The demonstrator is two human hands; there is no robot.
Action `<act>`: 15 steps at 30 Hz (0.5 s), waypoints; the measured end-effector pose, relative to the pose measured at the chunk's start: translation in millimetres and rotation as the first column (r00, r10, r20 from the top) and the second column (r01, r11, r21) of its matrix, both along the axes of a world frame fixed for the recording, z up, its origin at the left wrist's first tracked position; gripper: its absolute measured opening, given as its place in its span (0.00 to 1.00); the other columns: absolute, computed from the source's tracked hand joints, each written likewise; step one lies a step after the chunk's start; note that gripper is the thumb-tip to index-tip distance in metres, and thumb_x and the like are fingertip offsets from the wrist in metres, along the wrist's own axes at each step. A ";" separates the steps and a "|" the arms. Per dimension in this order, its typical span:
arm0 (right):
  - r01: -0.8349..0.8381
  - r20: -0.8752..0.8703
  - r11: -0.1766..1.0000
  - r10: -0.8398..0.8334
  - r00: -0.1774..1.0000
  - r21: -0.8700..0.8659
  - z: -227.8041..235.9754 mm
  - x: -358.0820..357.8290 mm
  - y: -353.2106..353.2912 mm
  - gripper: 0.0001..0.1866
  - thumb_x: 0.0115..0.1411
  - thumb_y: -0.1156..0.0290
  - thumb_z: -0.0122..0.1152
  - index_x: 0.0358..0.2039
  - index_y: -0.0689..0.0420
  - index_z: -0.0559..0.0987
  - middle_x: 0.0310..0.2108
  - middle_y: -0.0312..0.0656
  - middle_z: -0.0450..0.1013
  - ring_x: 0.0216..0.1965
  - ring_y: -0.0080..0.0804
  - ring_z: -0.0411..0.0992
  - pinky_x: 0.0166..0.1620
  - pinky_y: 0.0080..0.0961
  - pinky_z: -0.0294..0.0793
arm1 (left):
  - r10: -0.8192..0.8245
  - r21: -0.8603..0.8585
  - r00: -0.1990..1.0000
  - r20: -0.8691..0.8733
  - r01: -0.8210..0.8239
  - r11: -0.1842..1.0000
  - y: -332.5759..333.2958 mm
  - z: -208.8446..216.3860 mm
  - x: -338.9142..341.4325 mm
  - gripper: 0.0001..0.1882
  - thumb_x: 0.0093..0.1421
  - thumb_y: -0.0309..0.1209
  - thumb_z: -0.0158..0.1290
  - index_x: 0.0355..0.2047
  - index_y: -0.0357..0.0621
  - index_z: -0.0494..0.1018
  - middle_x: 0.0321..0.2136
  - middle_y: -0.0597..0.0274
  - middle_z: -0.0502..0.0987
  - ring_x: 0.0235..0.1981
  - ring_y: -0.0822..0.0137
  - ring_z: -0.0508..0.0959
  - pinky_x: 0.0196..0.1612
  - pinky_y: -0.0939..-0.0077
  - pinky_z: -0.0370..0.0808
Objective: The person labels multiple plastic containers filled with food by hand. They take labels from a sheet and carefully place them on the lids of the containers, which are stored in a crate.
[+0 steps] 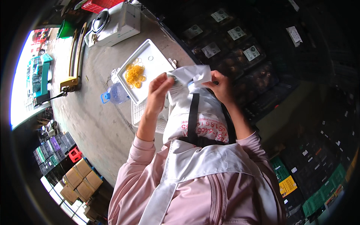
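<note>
My left hand (160, 89) and my right hand (221, 88) are raised in front of my white apron. Between them stretches a thin white sheet (193, 74), paper or plastic film, with a crease across it. Each hand pinches one side of it between thumb and fingers. A stack of thin pale sheets or bags (175, 89) shows beside my left fingers, partly hidden. Just beyond my left hand, a shallow white tray (155, 56) holds a heap of yellow rubber bands (135, 75). One loose ring lies apart in the tray.
A white perforated crate (138, 112) sits under the tray, beside a clear plastic jug (118, 93) with a blue handle. Dark crates (225, 41) with labelled packs stand close on the right. Farther left are a yellow pallet jack (71, 80), a white box (120, 24) and cardboard boxes (82, 178).
</note>
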State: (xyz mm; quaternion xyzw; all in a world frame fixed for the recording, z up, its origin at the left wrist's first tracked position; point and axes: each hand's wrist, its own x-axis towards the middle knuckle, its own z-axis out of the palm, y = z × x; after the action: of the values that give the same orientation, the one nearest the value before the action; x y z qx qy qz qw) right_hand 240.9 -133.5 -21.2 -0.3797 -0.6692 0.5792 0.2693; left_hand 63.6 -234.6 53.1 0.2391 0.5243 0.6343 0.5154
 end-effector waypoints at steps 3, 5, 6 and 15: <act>0.156 0.032 0.918 -0.180 0.983 0.365 0.0 7.1 -3.3 0.14 0.44 0.80 0.57 0.35 0.61 0.71 0.38 0.46 0.67 0.43 0.39 0.65 0.44 0.28 0.64 | 0.124 -0.135 0.987 -0.102 -0.137 0.981 -10.3 6.3 -3.7 0.06 0.56 0.28 0.46 0.24 0.39 0.67 0.21 0.69 0.71 0.23 0.80 0.67 0.27 0.86 0.63; 0.191 -0.054 0.808 -0.194 0.979 0.557 51.9 6.7 -1.8 0.12 0.46 0.80 0.54 0.35 0.60 0.72 0.35 0.43 0.68 0.39 0.37 0.66 0.43 0.28 0.64 | -0.031 -0.189 0.709 -0.704 -0.145 0.971 -18.5 13.5 5.2 0.03 0.54 0.23 0.45 0.24 0.38 0.65 0.20 0.64 0.72 0.21 0.78 0.69 0.25 0.83 0.65; 0.160 -0.121 0.807 -0.110 0.987 0.569 62.2 8.2 -5.4 0.11 0.47 0.78 0.54 0.34 0.58 0.73 0.32 0.41 0.68 0.35 0.35 0.66 0.40 0.28 0.65 | -0.035 -0.171 0.563 -0.825 -0.190 0.967 -15.2 10.5 14.4 0.02 0.52 0.20 0.45 0.24 0.37 0.64 0.20 0.58 0.73 0.19 0.74 0.71 0.22 0.79 0.68; 0.065 -0.005 0.769 -0.080 0.997 0.636 53.7 5.1 -8.9 0.08 0.45 0.73 0.60 0.29 0.55 0.77 0.27 0.34 0.71 0.30 0.27 0.67 0.38 0.25 0.63 | -0.036 -0.223 0.996 0.079 0.053 0.973 5.9 -4.8 45.9 0.09 0.53 0.31 0.52 0.29 0.39 0.66 0.24 0.66 0.73 0.28 0.79 0.71 0.31 0.83 0.68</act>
State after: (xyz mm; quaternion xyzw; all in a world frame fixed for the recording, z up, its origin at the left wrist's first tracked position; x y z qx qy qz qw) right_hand 246.1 -142.4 32.5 -0.2986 -0.8131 0.3043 0.3964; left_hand 109.4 -228.7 48.3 0.1671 0.5676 0.5676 0.5725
